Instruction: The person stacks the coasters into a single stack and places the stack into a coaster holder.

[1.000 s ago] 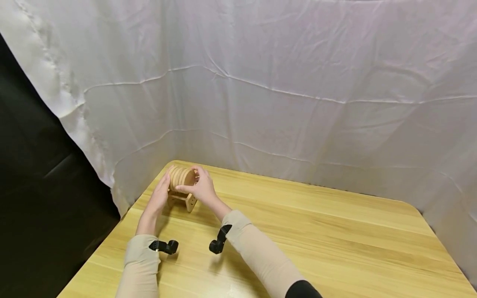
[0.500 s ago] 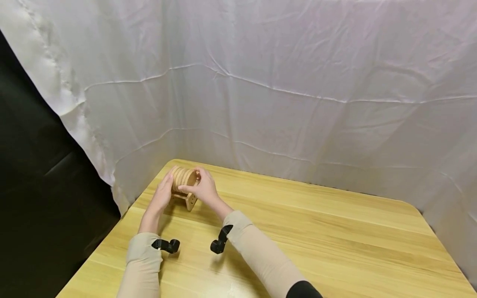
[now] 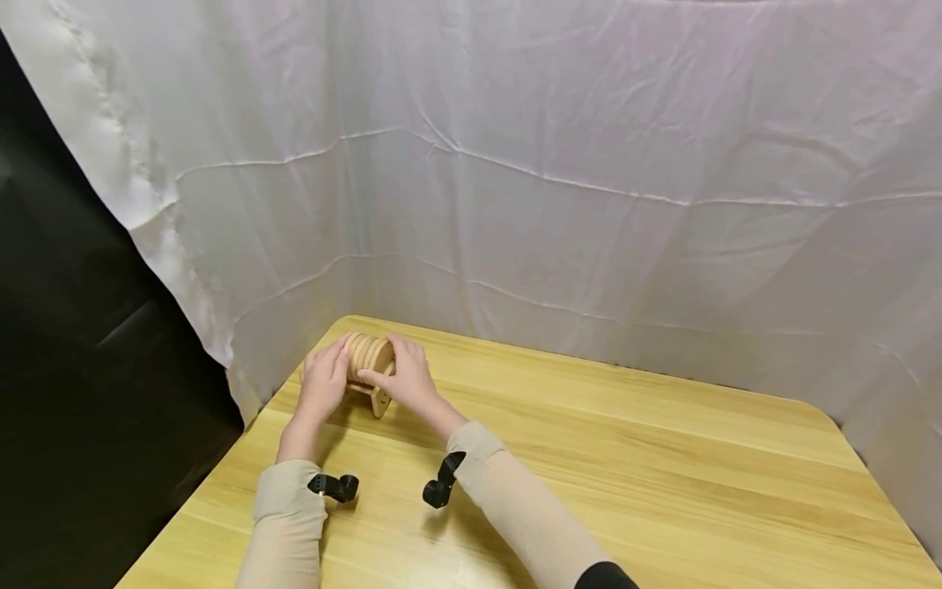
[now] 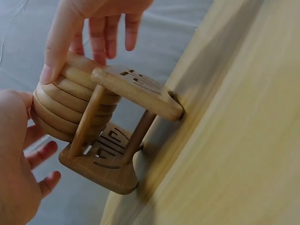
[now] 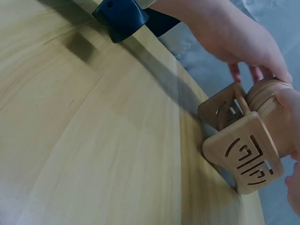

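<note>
Several round wooden coasters (image 3: pixel 365 354) stand on edge in a row in a small wooden coaster holder (image 3: pixel 380 402). Cut-out line patterns mark the end panels of the holder, as the right wrist view shows. My right hand (image 3: pixel 414 378) grips the coasters at the right end, its thumb (image 4: pixel 55 61) on the near rim and its fingers reaching over the far side. At the left end, my left hand (image 3: pixel 322 384) touches the coasters with the thumb side. Its other fingers (image 4: pixel 44 154) are spread loosely, off the wood.
The holder stands near the back left corner of a wooden table (image 3: pixel 589 442). Pale fabric curtains (image 3: pixel 545 245) hang behind and beside the table. A black surface (image 3: pixel 96 352) lies beyond the left edge. Each wrist carries a black camera mount (image 3: pixel 439 484).
My left hand has turned at the left end of the row, and its fingers have come away from the coasters. My right hand keeps its grip, its fingers slightly further over the right end.
</note>
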Tool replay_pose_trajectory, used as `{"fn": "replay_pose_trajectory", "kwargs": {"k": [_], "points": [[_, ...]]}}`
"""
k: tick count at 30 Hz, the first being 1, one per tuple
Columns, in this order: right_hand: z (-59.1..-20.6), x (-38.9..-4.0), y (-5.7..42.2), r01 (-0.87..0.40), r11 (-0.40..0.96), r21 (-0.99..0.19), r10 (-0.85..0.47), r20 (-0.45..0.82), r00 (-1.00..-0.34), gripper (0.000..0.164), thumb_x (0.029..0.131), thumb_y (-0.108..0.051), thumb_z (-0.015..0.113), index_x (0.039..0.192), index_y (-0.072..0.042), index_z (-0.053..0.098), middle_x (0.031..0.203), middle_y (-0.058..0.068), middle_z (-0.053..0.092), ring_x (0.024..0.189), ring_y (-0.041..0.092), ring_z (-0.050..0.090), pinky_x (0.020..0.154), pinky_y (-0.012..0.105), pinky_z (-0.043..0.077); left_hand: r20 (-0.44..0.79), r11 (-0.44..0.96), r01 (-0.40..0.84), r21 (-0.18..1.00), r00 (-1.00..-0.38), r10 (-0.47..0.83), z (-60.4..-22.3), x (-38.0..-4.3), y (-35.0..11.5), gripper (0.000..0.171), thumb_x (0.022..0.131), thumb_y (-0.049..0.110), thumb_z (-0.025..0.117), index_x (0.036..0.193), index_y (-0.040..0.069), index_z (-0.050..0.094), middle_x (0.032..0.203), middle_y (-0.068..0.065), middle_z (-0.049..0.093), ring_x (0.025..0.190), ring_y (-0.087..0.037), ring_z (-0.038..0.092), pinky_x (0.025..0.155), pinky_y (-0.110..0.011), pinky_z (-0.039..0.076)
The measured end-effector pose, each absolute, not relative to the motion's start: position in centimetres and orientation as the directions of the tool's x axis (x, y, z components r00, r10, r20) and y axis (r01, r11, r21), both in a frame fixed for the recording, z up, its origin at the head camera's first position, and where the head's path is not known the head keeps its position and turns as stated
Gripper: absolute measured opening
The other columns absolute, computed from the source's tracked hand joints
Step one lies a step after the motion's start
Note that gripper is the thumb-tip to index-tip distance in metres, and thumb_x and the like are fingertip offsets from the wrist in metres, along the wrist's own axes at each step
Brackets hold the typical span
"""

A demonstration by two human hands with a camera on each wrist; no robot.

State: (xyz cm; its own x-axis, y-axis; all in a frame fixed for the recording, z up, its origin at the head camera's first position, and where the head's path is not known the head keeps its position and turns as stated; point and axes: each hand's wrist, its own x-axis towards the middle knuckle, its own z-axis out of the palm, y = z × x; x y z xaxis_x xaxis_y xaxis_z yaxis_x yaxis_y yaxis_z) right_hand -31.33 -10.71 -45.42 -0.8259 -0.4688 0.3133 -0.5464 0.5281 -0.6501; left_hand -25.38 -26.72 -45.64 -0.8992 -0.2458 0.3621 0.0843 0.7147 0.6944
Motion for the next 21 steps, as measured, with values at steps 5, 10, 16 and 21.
{"fn": "replay_pose_trajectory", "kwargs": {"k": [5,10,16,21], "points": [[-45.8,-31.3,-9.9,-0.635,0.535,-0.557,-0.530,0.364,-0.766,0.081,0.088,-0.051,0.066,0.151,-0.012,0.034,0.152,0.009,0.044,0.142,0.029,0.038,0.118,0.048,0.033,0.451,0.820,0.107,0.562,-0.871,-0.196,-45.6,-25.4,-26.5,0.045,0.106,0.035,0.034,0.146,0.017,0.046,0.148,-0.012,0.050,0.131,-0.042,0.041,0.105,-0.064,0.031],[-46.2,-31.3,-9.6,-0.683,0.551,-0.480,-0.553,0.404,-0.729,0.078,0.090,-0.053,0.062,0.151,-0.014,0.034,0.150,0.007,0.046,0.141,0.026,0.040,0.118,0.047,0.033,0.459,0.862,0.104,0.497,-0.874,-0.159,-45.4,-25.3,-26.5,0.045,0.106,0.035,0.033,0.147,0.019,0.044,0.151,-0.008,0.047,0.133,-0.038,0.041,0.105,-0.065,0.033],[-45.9,-31.2,-9.5,-0.673,0.583,-0.455,-0.563,0.371,-0.739,0.078,0.090,-0.055,0.061,0.151,-0.014,0.035,0.150,0.006,0.047,0.140,0.025,0.042,0.118,0.045,0.034,0.435,0.874,0.098,0.475,-0.890,-0.136,-45.1,-25.2,-26.5,0.045,0.106,0.033,0.036,0.148,0.017,0.044,0.152,-0.006,0.045,0.137,-0.037,0.039,0.106,-0.066,0.033],[-45.8,-31.1,-9.9,-0.642,0.604,-0.471,-0.560,0.323,-0.763,0.079,0.090,-0.056,0.060,0.151,-0.014,0.034,0.152,0.006,0.046,0.141,0.025,0.041,0.119,0.045,0.033,0.392,0.862,0.081,0.501,-0.909,-0.142,-45.0,-25.1,-26.7,0.046,0.107,0.033,0.034,0.149,0.016,0.042,0.154,-0.007,0.043,0.140,-0.038,0.035,0.108,-0.069,0.032]]}}
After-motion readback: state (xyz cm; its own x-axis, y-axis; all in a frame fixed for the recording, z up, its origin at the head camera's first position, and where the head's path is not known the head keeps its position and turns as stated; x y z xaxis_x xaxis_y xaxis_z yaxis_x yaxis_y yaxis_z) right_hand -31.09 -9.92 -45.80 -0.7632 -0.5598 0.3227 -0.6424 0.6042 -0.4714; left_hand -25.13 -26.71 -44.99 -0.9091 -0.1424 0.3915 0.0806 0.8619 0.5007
